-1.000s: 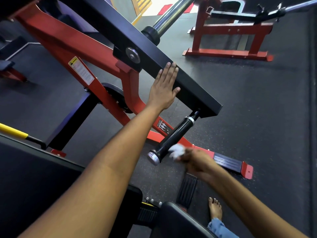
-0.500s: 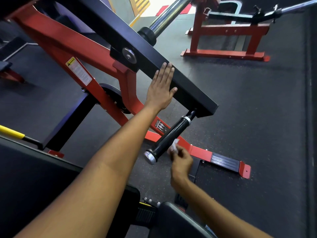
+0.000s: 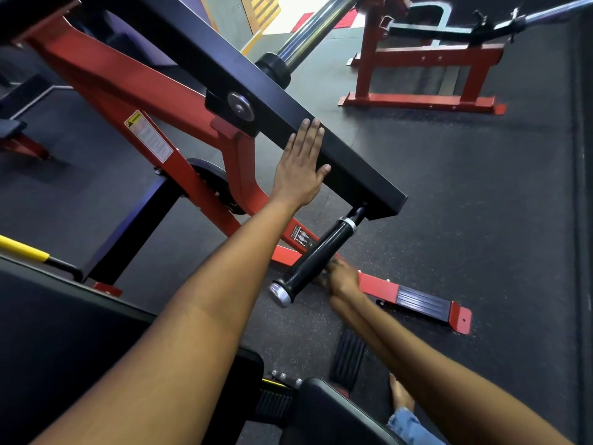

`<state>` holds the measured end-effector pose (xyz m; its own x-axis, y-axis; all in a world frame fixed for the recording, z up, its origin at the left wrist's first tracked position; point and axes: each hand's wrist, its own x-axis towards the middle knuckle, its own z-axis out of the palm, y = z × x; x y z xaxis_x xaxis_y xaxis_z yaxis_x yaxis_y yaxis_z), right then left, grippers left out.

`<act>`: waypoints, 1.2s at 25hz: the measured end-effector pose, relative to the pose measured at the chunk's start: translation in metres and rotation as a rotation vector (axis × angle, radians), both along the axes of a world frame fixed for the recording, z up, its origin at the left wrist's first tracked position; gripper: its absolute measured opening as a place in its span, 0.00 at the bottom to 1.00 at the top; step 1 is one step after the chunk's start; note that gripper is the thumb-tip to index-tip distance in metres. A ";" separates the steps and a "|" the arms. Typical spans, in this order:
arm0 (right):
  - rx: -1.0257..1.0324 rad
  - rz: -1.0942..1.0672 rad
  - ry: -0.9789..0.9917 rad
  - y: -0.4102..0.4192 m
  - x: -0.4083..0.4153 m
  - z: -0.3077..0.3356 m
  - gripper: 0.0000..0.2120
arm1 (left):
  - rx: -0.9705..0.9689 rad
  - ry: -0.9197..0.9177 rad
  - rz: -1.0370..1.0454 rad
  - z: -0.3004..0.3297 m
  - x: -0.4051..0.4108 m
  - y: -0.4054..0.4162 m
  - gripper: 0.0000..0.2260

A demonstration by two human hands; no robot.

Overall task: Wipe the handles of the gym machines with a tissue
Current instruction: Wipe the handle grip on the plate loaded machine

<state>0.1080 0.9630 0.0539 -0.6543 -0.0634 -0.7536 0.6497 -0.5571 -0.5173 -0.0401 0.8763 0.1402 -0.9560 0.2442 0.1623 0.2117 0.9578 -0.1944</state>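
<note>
Left hand [image 3: 300, 170] flat, fingers straight, palm pressed against the side of the black lever arm [image 3: 279, 101]; holds nothing, just steadies. Right hand [image 3: 340, 277] down against the far side of the black handle [image 3: 316, 256], blurred; cannot tell how the fingers lie, and the tissue is not visible from here, presumably tucked between hand and grip. Handle juts from the lower end of the lever arm, slanting toward me, chrome cap [image 3: 279, 292] at the near end, chrome collar at the root. Judgement: grip looks glossy and hard, so a tissue will slide easily but can bunch or tear if pinched dry; it is soft and light, best folded into a pad and wrapped round the grip. The arm is steel, stiff, likely pivots, so bracing it makes sense. Floor [image 3: 481, 203] is dark speckled rubber matting. Red frame [image 3: 138, 91] of this machine runs to a ribbed foot plate [image 3: 422, 301]. A second red rack [image 3: 423, 62] stands well apart beyond. Black pad [image 3: 64, 342] near left.
</note>
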 end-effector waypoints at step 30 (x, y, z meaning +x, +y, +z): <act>1.215 0.725 1.309 0.035 -0.014 0.063 0.10 | -0.008 -0.005 -0.020 -0.001 -0.002 -0.003 0.32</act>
<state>0.0944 0.9975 0.1167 -0.8571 -0.4406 0.2668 -0.4986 0.5797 -0.6445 -0.0422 0.8733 0.1390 -0.9518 0.2647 0.1553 0.2318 0.9517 -0.2013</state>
